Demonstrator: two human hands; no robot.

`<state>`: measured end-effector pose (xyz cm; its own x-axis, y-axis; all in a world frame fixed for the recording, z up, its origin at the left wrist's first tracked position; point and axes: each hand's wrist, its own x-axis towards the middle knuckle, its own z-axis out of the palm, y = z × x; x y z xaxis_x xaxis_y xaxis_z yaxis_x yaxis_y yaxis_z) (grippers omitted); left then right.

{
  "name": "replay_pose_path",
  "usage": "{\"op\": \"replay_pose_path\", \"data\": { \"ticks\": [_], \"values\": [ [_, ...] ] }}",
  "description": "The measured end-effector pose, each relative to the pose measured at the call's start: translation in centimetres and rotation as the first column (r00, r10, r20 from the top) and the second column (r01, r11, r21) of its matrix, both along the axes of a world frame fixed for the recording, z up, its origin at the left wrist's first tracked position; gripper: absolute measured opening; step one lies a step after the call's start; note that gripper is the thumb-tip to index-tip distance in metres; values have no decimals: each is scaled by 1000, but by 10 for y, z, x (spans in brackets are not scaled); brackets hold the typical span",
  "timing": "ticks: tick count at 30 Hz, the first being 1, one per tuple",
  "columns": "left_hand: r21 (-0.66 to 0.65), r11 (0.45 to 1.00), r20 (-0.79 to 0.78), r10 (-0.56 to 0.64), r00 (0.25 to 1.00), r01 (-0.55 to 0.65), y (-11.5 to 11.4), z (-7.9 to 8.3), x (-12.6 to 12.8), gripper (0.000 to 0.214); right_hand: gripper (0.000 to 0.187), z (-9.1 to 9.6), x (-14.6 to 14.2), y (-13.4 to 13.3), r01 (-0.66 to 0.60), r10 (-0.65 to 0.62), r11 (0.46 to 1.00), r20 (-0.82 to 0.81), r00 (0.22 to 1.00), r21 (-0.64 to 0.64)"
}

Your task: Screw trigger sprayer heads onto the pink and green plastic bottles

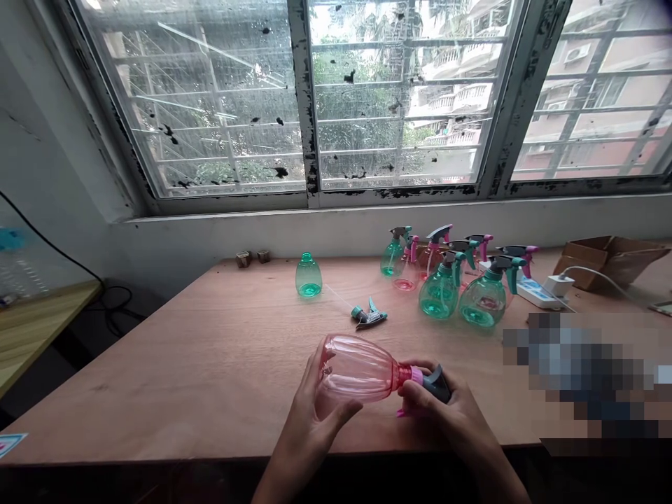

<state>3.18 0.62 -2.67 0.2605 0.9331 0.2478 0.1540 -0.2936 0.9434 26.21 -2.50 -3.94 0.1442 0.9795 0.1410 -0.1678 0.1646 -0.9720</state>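
A clear pink spray bottle [360, 367] lies sideways in the air above the front of the table, its base to the left. My left hand [318, 406] is wrapped round the base end. At the neck, my right hand [444, 402] grips the pink collar and dark grey spray head [437, 385]; part of the head is hidden behind the fingers. Beyond them a loose green-and-grey spray head [369, 316] rests on the wood with its thin tube pointing back left. Near that tube stands a green bottle [308, 276] without a head.
Several green and pink spray bottles [439, 290] with heads stand together at the back right of the table [210, 364]. Behind them are a white power strip [540, 290] with a plugged-in charger and an open cardboard box [603, 262]. Two small dark blocks [243, 260] sit by the wall.
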Motion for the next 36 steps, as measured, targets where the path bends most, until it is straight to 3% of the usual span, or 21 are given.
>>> {"op": "replay_pose_path", "data": {
  "ticks": [5, 11, 18, 22, 30, 36],
  "values": [
    [57, 998, -17, -22, 1000, 23, 1, -3, -1, 84, 42, 0, 0, 0, -4, 4, 1000, -66, 998, 1],
    [1, 1000, 36, 2, 999, -2, 2, 1, 0, 81, 39, -2, 3, 0, -35, 34, 999, 60, 998, 15],
    [31, 999, 0, -18, 1000, 18, 2, -1, 0, 85, 43, -2, 1, 1, -1, 1, 1000, -57, 998, -6],
    [6, 1000, 18, -15, 1000, 15, 2, -2, -1, 92, 40, -2, 2, 1, -19, 19, 1000, -17, 1000, 7],
    [53, 998, -19, 18, 1000, -17, 3, 1, 1, 80, 48, 1, -4, 1, 32, -32, 999, -65, 997, -6],
    [6, 1000, 20, 14, 1000, -14, 3, 0, 1, 84, 44, -1, -1, 2, 21, -22, 999, 28, 999, 26]
  ]
}}
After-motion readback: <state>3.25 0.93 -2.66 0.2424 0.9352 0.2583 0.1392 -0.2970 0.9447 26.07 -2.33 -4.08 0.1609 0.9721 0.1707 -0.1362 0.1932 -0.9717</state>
